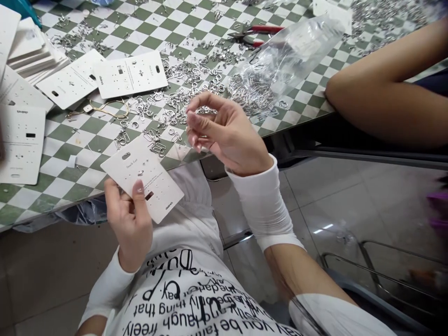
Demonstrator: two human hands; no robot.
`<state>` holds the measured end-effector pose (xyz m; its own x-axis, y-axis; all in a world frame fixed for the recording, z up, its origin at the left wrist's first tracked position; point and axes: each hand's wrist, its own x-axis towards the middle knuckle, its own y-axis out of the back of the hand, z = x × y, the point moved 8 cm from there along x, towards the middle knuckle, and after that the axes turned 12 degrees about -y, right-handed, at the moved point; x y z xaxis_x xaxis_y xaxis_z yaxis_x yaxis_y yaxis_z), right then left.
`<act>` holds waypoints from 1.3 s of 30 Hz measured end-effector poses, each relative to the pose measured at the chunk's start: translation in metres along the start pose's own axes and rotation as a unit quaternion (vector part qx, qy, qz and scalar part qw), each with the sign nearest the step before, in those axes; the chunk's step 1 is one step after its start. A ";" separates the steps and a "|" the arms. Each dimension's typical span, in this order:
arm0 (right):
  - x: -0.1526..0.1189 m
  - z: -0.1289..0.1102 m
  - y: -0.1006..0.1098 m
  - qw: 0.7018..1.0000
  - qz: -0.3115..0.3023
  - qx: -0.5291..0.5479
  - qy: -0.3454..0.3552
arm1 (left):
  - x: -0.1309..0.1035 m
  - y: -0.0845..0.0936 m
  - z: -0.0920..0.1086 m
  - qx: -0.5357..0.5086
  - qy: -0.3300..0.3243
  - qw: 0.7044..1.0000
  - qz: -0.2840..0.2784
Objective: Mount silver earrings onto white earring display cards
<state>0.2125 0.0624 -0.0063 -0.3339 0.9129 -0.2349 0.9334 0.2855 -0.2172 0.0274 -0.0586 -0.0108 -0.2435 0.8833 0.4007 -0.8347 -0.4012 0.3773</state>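
My left hand (131,219) grips a white earring display card (159,186) by its lower left, thumb on the printed face and fingers behind. The card is tilted over the table's front edge, with small studs and holes showing in it. To the right, my right hand (220,128) is raised over the near edge of the small silver jewelry pieces (171,105), thumb and forefinger pinched together. Whatever may be between those fingertips is too small to make out. More white display cards (133,77) lie beyond my left hand, some with small pieces attached.
A stack of cards (30,46) stands at the far left on the checkered table (115,28). A clear plastic bag of metal pieces (252,88) and red-handled pliers (255,35) lie beyond my right hand. Another person's bent arm (378,93) rests at the right edge.
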 end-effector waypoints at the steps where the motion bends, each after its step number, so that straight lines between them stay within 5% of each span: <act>1: -0.005 -0.001 -0.010 1.000 -0.010 -0.023 0.009 | 0.001 -0.003 0.002 -0.013 0.005 1.000 -0.004; 6: -0.023 -0.009 -0.042 0.982 -0.003 -0.132 0.135 | 0.008 -0.019 0.010 -0.054 0.004 0.998 -0.037; 11: -0.026 -0.007 -0.041 0.964 0.020 -0.171 0.201 | 0.012 -0.019 0.014 -0.051 0.000 0.998 -0.035; 19: -0.028 -0.007 -0.038 0.957 0.033 -0.182 0.221 | 0.013 -0.022 0.015 -0.057 -0.002 0.997 -0.042; 25: -0.029 -0.006 -0.028 0.951 0.109 -0.194 0.213 | 0.015 -0.020 0.016 -0.077 0.005 0.997 -0.025; 32: -0.026 0.002 -0.033 0.979 0.053 -0.115 0.162 | 0.011 -0.029 0.004 -0.203 0.034 0.979 -0.005; 39: -0.033 0.004 -0.033 0.990 0.007 -0.072 0.125 | 0.009 -0.032 -0.002 -0.193 0.061 0.979 0.026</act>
<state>0.1918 0.0215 0.0047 -0.2944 0.9556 0.0080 0.9529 0.2942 -0.0738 0.0510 -0.0370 -0.0211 -0.3288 0.8954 0.3003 -0.9382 -0.3462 0.0050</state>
